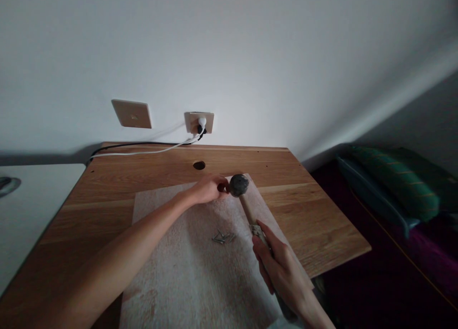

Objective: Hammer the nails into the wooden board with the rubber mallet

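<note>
A hammer (pixel 247 206) with a dark round head and a pale handle, wrapped midway with whitish tape, is gripped in my right hand (pixel 278 260). Its head is raised close beside the fingertips of my left hand (pixel 210 188), at the far part of a whitish, wood-grained board (pixel 179 272). Thumb and fingers of the left hand are pinched together; whatever they hold is hidden or too small to make out. Several loose metal nails (pixel 222 237) lie in a small pile on the board between my two hands.
Under the board is a wooden table (pixel 322 219) with an oval cable hole (pixel 199 165). A white and a black cable (pixel 143 153) run along its back edge to a wall socket (pixel 203 122). A white surface (pixel 39 210) stands left; pillows (pixel 393 181) lie right.
</note>
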`<state>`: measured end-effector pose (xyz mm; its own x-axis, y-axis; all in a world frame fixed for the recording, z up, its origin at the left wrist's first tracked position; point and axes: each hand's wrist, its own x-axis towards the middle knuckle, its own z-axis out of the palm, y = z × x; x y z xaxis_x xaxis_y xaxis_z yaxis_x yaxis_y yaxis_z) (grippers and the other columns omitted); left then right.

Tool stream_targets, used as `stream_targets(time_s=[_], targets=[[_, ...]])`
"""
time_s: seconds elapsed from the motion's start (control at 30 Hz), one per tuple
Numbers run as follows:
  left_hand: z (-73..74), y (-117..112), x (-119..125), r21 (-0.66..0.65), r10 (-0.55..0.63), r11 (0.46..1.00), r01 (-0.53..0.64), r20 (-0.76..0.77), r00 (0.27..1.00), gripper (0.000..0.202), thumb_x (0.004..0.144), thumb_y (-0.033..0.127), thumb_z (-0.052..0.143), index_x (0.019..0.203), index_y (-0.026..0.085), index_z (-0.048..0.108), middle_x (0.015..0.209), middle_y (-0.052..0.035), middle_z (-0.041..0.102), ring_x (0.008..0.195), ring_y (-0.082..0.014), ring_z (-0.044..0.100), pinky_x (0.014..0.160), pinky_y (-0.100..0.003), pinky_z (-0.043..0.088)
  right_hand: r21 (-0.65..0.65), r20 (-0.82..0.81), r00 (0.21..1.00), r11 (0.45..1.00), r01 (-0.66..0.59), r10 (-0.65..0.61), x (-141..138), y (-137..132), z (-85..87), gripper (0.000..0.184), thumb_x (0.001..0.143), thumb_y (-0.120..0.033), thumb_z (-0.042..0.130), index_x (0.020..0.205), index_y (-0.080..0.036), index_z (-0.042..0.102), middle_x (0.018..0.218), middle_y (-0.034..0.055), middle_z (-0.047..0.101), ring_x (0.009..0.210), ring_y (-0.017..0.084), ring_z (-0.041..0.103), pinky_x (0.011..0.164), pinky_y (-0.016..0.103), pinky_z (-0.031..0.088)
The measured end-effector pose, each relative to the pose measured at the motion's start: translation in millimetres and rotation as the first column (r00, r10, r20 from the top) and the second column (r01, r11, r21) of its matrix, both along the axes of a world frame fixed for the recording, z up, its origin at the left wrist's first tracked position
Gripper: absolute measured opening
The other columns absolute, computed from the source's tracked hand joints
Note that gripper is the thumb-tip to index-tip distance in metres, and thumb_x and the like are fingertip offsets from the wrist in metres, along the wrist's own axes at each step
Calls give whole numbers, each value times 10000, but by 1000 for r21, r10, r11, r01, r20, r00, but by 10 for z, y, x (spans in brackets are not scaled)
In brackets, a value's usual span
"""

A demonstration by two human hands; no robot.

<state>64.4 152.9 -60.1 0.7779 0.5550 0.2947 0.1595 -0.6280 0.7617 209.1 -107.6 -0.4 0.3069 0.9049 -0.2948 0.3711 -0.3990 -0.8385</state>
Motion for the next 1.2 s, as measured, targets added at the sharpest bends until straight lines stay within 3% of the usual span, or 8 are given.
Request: stream_targets(time_s=[0.17, 0.53, 0.77, 0.97, 1.2], targets=[[3, 10, 2, 6, -12, 1000, 12, 21, 1000, 30, 789, 149, 740, 794, 156, 769, 706, 16, 632, 658, -120, 546, 644, -239, 365, 25, -6, 999, 999, 33, -32, -8, 5, 69, 721, 1059, -607, 454, 1563, -91, 464, 434, -141, 422, 326, 93, 366, 355, 177, 297], [16, -2, -1, -9, -9, 1000, 10, 29, 1000, 62, 786, 131, 715, 785, 157, 772, 696, 23, 617, 658, -116, 538, 654, -237, 369, 2, -3, 1000, 1000, -16, 16, 3, 22, 42, 747, 1058, -602, 440, 1576, -64, 442, 423, -138, 435, 328, 95, 384, 362, 181, 318], [33, -6, 2, -43, 21, 999, -22, -22, 1000, 43, 792, 152, 752, 813, 157, 789, 735, 7, 666, 666, -124, 567, 661, -244, 390, 13, -47, 998, 999, 44, -43, 39, -1, -26, 712, 1056, -614, 465, 1560, -111, 469, 489, -126, 469, 328, 76, 376, 342, 165, 271], [99, -12, -10, -81, -6, 997, 0, -78, 997, 114, 740, 79, 714, 792, 150, 787, 738, 2, 678, 674, -134, 577, 651, -248, 388, -23, -52, 999, 1000, -14, 13, 79, -2, -4, 743, 1028, -636, 492, 1544, -102, 478, 567, -120, 470, 337, 61, 382, 335, 162, 283], [156, -29, -1, -26, 45, 998, -49, -125, 991, 135, 760, 102, 762, 849, 178, 829, 786, -15, 743, 706, -149, 640, 678, -256, 425, 33, -64, 992, 993, 110, -108, 194, -186, -158, 695, 1009, -682, 544, 1475, -168, 567, 496, -122, 464, 301, 59, 342, 322, 155, 235]])
